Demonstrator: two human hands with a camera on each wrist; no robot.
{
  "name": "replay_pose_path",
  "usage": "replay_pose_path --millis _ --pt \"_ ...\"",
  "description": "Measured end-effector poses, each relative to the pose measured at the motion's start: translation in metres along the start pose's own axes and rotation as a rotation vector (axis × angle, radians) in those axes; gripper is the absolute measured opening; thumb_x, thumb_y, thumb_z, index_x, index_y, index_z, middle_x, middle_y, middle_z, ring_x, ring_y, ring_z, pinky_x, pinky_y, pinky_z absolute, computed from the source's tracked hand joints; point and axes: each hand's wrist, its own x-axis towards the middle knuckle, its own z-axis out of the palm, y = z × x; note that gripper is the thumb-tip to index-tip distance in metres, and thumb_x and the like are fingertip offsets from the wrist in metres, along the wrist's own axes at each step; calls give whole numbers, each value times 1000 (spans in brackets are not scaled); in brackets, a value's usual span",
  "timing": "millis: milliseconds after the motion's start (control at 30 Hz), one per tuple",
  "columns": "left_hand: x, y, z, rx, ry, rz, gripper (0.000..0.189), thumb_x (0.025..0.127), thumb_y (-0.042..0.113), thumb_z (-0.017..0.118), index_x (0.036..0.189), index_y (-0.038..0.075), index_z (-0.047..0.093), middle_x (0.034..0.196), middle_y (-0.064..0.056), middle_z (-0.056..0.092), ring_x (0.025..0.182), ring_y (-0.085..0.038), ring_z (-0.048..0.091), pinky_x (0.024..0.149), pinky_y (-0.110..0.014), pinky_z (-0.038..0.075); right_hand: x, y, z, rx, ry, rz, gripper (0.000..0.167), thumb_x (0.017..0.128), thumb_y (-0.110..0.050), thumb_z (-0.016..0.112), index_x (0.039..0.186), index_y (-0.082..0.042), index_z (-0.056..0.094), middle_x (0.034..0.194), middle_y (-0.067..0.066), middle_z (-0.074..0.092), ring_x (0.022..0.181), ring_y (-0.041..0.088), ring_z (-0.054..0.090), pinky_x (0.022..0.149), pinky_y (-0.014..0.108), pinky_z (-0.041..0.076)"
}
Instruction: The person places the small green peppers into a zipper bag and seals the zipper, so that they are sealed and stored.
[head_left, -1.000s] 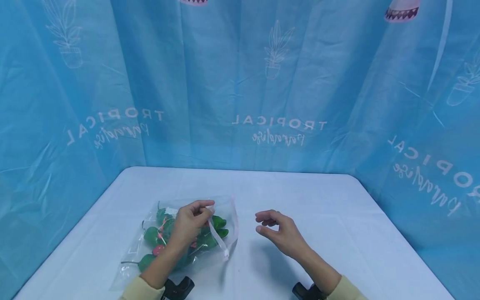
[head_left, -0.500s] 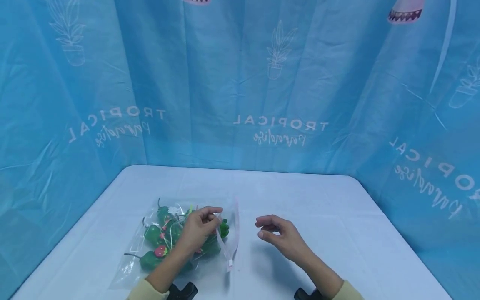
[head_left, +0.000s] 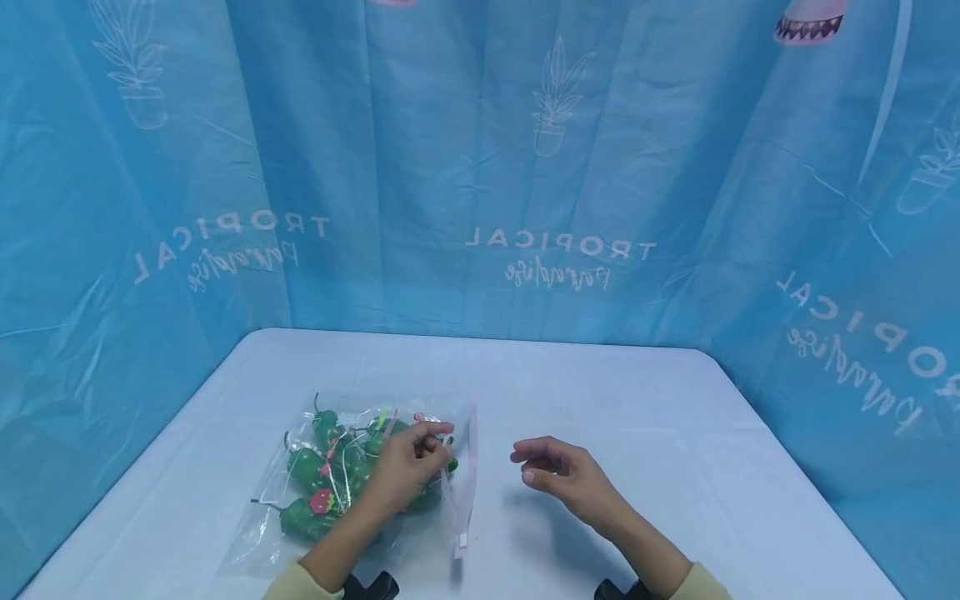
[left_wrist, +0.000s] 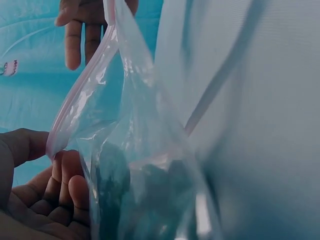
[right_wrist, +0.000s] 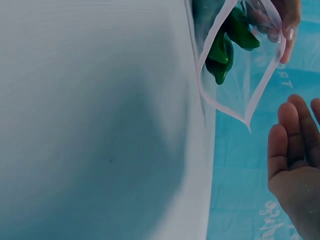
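A clear zip bag (head_left: 251, 546) with a pale pink zip edge (head_left: 471, 492) lies on the table, its mouth facing right. Inside are several green, pepper-like things (head_left: 306, 471), some with thin stems, and small red-pink pieces (head_left: 322, 501). My left hand (head_left: 408, 467) pinches one side of the mouth between thumb and fingers and holds it raised, as the left wrist view shows at the pink edge (left_wrist: 70, 107). In the right wrist view the mouth gapes, showing glossy green ends (right_wrist: 220, 57). My right hand (head_left: 573, 487) hovers right of the bag, fingers loosely bent, holding nothing.
A white-covered table (head_left: 675, 433) carries the bag on its left half. Blue curtains (head_left: 420, 167) with mirrored lettering enclose its back and sides. Black wrist mounts (head_left: 372, 587) sit below both hands.
My left hand has moved slightly right and toward me, drawing the pinched bag edge with it, and the mouth has shifted. My right hand has dropped slightly, still empty.
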Motion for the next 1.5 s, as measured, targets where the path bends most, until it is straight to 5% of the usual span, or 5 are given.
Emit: replay_pose_path --millis 667,1067,1300,1500 --pt "-7 7 1 28 8 -13 28 80 6 68 108 10 68 78 -2 61 63 -7 51 54 -18 42 -3 6 3 10 -7 19 38 86 -32 66 121 -18 60 123 14 62 114 35 57 84 21 50" --pt "-32 14 -10 -171 -49 -63 32 84 7 66 115 1 63 85 -11 61 63 -7 56 55 -23 50 -6 4 9 27 -10 47 46 86 -29 67 122 -4 58 119 18 63 108 27 61 83 21 50" --pt "-50 14 -14 -284 -97 -138 37 83 9 67 118 0 60 108 -19 63 84 -12 65 72 -24 55 -8 2 12 36 -29 42 41 87 -24 66 121 -3 59 118 19 63 102 18 62 83 20 50" --pt "-63 11 -15 -338 -149 -138 42 83 14 69 119 -4 58 115 -23 61 94 -16 66 78 -25 55 -13 2 16 27 -66 47 40 88 -24 65 121 -3 59 117 18 64 101 16 62 82 18 50"
